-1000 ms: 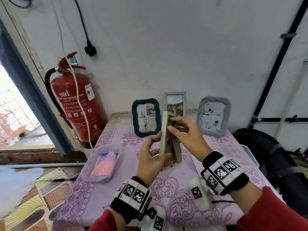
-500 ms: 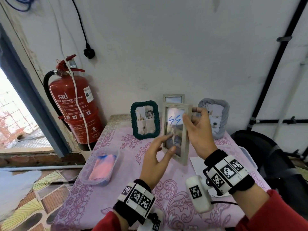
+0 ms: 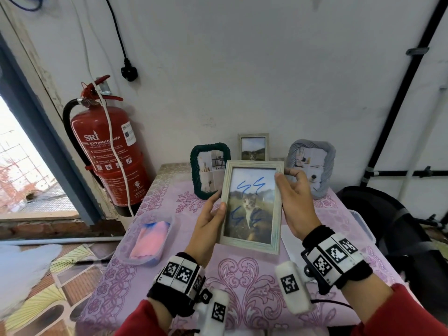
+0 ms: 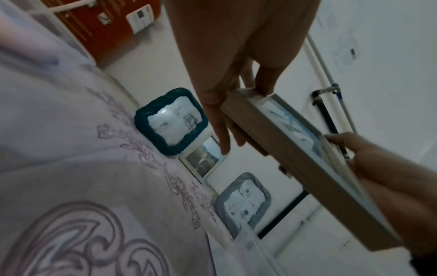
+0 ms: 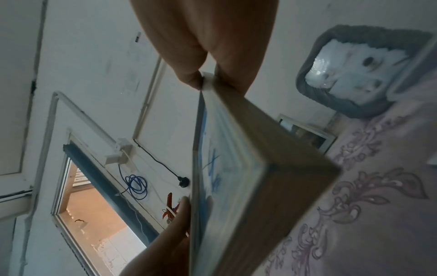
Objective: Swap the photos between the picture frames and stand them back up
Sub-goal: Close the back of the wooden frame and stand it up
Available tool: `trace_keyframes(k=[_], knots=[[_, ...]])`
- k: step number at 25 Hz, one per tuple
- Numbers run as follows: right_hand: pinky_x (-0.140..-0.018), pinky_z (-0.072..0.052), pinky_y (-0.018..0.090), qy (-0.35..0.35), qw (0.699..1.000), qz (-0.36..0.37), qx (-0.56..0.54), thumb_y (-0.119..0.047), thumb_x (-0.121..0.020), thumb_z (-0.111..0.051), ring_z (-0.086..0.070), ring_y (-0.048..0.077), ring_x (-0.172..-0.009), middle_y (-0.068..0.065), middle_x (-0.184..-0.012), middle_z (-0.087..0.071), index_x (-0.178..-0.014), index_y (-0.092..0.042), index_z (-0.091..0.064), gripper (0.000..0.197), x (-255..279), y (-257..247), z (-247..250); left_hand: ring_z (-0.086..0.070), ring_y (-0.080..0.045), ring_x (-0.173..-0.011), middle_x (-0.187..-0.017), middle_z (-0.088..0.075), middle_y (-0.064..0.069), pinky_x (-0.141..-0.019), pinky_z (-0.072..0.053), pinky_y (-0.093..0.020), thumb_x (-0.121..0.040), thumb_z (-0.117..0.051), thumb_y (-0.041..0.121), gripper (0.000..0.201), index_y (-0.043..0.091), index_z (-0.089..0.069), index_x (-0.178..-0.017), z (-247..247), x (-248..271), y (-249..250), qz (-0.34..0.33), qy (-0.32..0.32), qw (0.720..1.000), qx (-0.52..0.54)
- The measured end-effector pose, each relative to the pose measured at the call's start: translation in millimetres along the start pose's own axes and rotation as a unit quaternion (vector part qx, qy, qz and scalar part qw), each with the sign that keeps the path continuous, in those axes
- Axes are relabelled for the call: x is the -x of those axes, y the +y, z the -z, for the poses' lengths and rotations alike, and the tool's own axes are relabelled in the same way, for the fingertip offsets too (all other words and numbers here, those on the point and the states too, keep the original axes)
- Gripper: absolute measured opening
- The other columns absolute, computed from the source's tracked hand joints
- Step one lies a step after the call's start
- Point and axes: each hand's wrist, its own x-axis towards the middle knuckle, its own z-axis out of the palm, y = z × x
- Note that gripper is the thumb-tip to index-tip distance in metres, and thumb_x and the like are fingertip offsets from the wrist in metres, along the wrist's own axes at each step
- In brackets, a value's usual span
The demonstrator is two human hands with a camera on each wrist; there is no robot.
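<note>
I hold a pale wooden picture frame (image 3: 252,207) above the table, its front facing me, with a cat photo and blue scribbles behind the glass. My left hand (image 3: 209,219) grips its left edge, thumb on the front. My right hand (image 3: 294,202) pinches its upper right edge. The same frame (image 4: 305,164) shows edge-on in the left wrist view and the frame (image 5: 238,179) fills the right wrist view. At the back stand a dark green frame (image 3: 209,169), a small pale frame (image 3: 253,146) with a cat photo, and a grey frame (image 3: 312,166).
The table wears a purple flowered cloth (image 3: 242,282). A clear tub with a pink and blue cloth (image 3: 148,238) sits at its left edge, a white sheet (image 3: 291,241) lies under my right wrist. A red fire extinguisher (image 3: 111,151) stands left, a dark bag (image 3: 400,226) right.
The frame has been turned from edge-on, back toward me, to front-facing and raised. My left hand has shifted onto its left edge; my right hand moved to its upper right edge.
</note>
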Motion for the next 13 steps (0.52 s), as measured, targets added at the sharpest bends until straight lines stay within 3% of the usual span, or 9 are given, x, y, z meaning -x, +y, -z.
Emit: trace_keyframes(k=[3, 5, 7, 9, 13], knots=[[-0.061, -0.056, 0.027, 0.007, 0.999, -0.035, -0.01, -0.016, -0.094, -0.052, -0.066, 0.012, -0.07, -0.001, -0.081, -0.068, -0.096, -0.023, -0.049, 0.007, -0.2, 11.5, 2.2, -0.069, -0.013, -0.091, -0.104, -0.072, 0.002, -0.07, -0.057, -0.026, -0.095, -0.044, 0.016, 0.032, 0.025, -0.052, -0.125, 3.1, 1.1, -6.6, 0.014, 0.006, 0.999, 0.043], [-0.061, -0.057, 0.023, -0.012, 0.999, -0.045, 0.0, -0.017, -0.095, -0.051, -0.068, 0.009, -0.07, -0.005, -0.084, -0.069, -0.101, -0.023, -0.051, 0.008, 0.7, 19.5, 5.3, -0.07, -0.013, -0.09, -0.102, -0.073, 0.002, -0.068, -0.057, -0.025, -0.095, -0.044, 0.015, 0.03, 0.025, -0.053, -0.122, 5.9, 1.3, -10.7, 0.01, 0.019, 0.999, 0.049], [-0.062, -0.055, 0.019, -0.054, 0.994, -0.076, 0.05, -0.02, -0.094, -0.052, -0.069, 0.006, -0.075, -0.003, -0.092, -0.069, -0.116, -0.022, -0.048, 0.022, 5.0, 29.5, 9.4, -0.069, -0.014, -0.089, -0.102, -0.073, 0.0, -0.069, -0.057, -0.026, -0.096, -0.045, 0.013, 0.032, 0.023, -0.051, -0.126, 10.3, 0.9, -16.6, 0.011, 0.043, 0.997, 0.056], [-0.069, -0.052, 0.019, -0.105, 0.98, -0.122, 0.115, -0.018, -0.091, -0.058, -0.067, 0.012, -0.088, 0.006, -0.106, -0.065, -0.13, -0.023, -0.039, 0.044, 11.4, 43.3, 15.4, -0.069, -0.015, -0.088, -0.102, -0.072, -0.002, -0.069, -0.057, -0.027, -0.096, -0.046, 0.013, 0.035, 0.022, -0.048, -0.129, 15.3, 0.1, -24.3, 0.016, 0.073, 0.995, 0.06], [-0.064, -0.048, 0.016, -0.174, 0.952, -0.164, 0.191, -0.001, -0.083, -0.064, -0.057, 0.011, -0.077, 0.008, -0.102, -0.058, -0.137, -0.018, -0.035, 0.063, 22.2, 71.7, 23.4, -0.068, -0.019, -0.085, -0.101, -0.069, -0.009, -0.065, -0.059, -0.028, -0.095, -0.047, 0.011, 0.037, 0.019, -0.046, -0.131, 26.1, 1.0, -38.9, 0.035, 0.121, 0.991, 0.042]])
